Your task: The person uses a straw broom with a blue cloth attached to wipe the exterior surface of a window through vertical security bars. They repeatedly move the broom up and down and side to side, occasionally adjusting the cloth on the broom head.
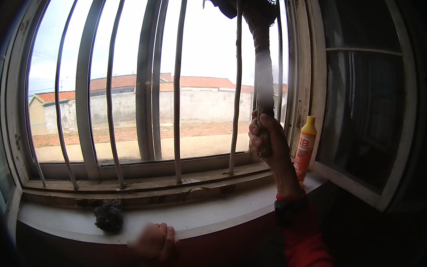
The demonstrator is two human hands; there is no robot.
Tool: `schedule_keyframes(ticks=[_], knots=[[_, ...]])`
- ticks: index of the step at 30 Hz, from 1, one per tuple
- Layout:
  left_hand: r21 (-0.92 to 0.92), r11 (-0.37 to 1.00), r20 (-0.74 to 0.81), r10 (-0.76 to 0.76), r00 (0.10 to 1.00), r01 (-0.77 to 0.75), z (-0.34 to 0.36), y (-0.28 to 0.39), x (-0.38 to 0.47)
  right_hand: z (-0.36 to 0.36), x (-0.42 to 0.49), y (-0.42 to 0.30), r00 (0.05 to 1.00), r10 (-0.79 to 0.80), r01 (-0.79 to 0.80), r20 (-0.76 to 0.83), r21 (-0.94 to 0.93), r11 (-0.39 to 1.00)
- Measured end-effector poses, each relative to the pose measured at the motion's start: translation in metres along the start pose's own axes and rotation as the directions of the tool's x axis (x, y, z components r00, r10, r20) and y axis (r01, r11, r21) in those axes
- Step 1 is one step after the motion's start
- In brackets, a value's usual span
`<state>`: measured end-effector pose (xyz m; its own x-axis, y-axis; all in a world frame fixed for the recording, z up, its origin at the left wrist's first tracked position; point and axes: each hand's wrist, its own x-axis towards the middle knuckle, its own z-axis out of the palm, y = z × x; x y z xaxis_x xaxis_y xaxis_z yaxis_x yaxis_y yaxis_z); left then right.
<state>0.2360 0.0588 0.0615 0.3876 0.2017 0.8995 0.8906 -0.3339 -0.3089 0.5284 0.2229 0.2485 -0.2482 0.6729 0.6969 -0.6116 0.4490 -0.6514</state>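
My right hand point(273, 138) is wrapped around the lower end of the bound handle of a short broom point(262, 47). The broom stands upright before the window, its dark, ragged head at the top reaching left across the metal bars point(238, 56). Low in the view, my left hand point(156, 240) is at the front edge of the white windowsill point(204, 213), fingers bent and close together. A lens smudge blurs part of that hand, and its palm is hidden. A dark scouring-wool pad point(108, 216) lies on the sill to its left.
A yellow-capped orange bottle point(305, 148) bearing writing stands on the sill just right of my right forearm. An inward-opened window sash point(366, 121) is on the right, another pane point(3, 157) on the left. Outside are a pale wall point(204, 106) and tiled roofs point(205, 81).
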Motion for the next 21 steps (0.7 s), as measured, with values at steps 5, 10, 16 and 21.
schedule_keyframes(ticks=[5, 10, 16, 21], knots=[[0.018, 1.0, -0.006, 0.015, 1.0, -0.015, 0.001, -0.002, -0.001, 0.017, 0.012, 0.008, 0.999, -0.046, 0.046, -0.02, -0.002, 0.999], [0.043, 0.999, -0.02, 0.005, 1.0, -0.004, 0.005, -0.002, -0.005, 0.021, 0.07, -0.018, 0.991, -0.049, 0.031, 0.128, 0.142, 0.989], [0.057, 0.998, -0.024, -0.012, 1.0, 0.013, 0.008, -0.002, -0.008, 0.036, 0.135, -0.074, 0.979, -0.045, -0.005, 0.197, 0.245, 0.969], [0.056, 0.998, -0.052, -0.022, 0.998, 0.025, 0.003, 0.002, -0.006, 0.048, 0.12, -0.068, 0.991, -0.099, 0.09, 0.094, 0.091, 0.992]])
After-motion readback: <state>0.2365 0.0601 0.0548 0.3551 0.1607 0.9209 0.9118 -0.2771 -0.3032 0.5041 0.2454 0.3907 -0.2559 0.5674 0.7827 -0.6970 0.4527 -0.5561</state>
